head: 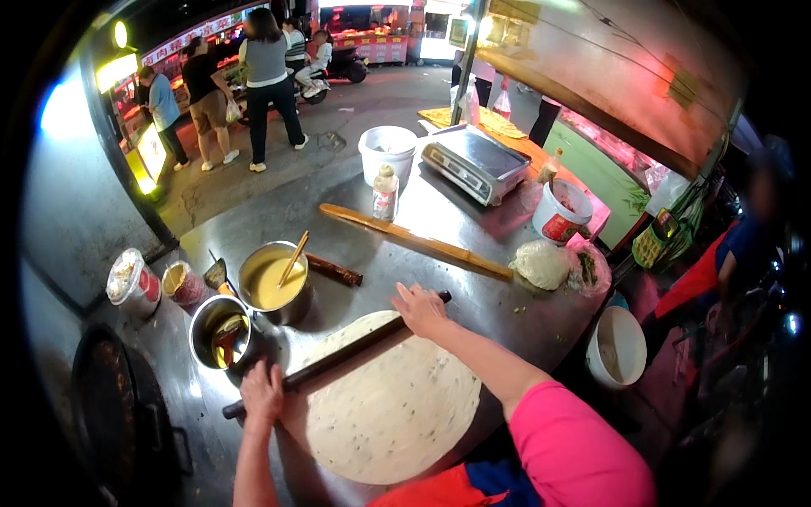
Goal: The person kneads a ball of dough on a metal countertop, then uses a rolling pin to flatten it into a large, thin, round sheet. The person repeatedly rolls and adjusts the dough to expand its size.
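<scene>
A broad, thin round of dough (393, 418) with green flecks lies on the metal table (507, 336). Across its far part runs a dark rolling pin (342, 352), slanting up to the right. My left hand (261, 390) is on the pin near its left end, just off the dough's edge. Towards the other end, my right hand (421, 308) rests over the pin with its fingers partly stretched out. Close to my left hand stands a metal pot of oil (197, 329), and behind it a pot of yellow batter (272, 279) with chopsticks (293, 260) in it.
Farther back are a long wooden stick (412, 239), a bottle (385, 193), a white bucket (388, 152) and a scale (475, 161). A dough lump (540, 263) sits at right. A black pan (108, 405) stands at left. People (269, 82) stand in the street beyond.
</scene>
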Demonstrator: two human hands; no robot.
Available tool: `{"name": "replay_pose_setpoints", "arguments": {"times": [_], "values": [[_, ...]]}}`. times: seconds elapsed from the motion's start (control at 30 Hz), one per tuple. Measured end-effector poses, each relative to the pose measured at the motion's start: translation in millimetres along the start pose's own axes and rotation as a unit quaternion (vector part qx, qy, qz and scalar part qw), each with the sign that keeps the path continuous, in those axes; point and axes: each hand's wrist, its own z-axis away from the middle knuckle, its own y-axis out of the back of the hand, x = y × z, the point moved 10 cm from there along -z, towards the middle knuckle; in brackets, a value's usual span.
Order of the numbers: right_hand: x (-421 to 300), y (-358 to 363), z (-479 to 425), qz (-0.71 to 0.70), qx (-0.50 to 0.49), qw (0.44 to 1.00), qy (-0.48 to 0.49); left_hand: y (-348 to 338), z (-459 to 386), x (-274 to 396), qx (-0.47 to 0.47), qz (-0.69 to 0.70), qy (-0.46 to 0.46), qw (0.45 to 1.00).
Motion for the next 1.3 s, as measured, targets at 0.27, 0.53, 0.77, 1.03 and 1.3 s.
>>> {"name": "replay_pose_setpoints", "arguments": {"times": [0.27, 0.53, 0.77, 1.03, 1.3], "values": [[25, 12, 137, 0.087, 0.269, 0.937, 0.204, -13, 112, 13, 0.048, -0.038, -0.168, 0.984], [25, -43, 33, 0.101, -0.007, 0.991, 0.085, -21, 41, -5, 0.033, -0.098, -0.079, 0.991], [43, -56, 136, 0.154, 0.009, 0.979, 0.130, -19, 142, 7, -0.016, -0.148, -0.043, 0.988], [38, -14, 270, 0.067, 0.068, 0.975, 0.202, 3, 263, 23, 0.127, -0.152, -0.112, 0.974], [74, -12, 199, 0.075, 0.094, 0.978, 0.169, 3, 200, 6, 0.084, -0.181, -0.065, 0.978]]}}
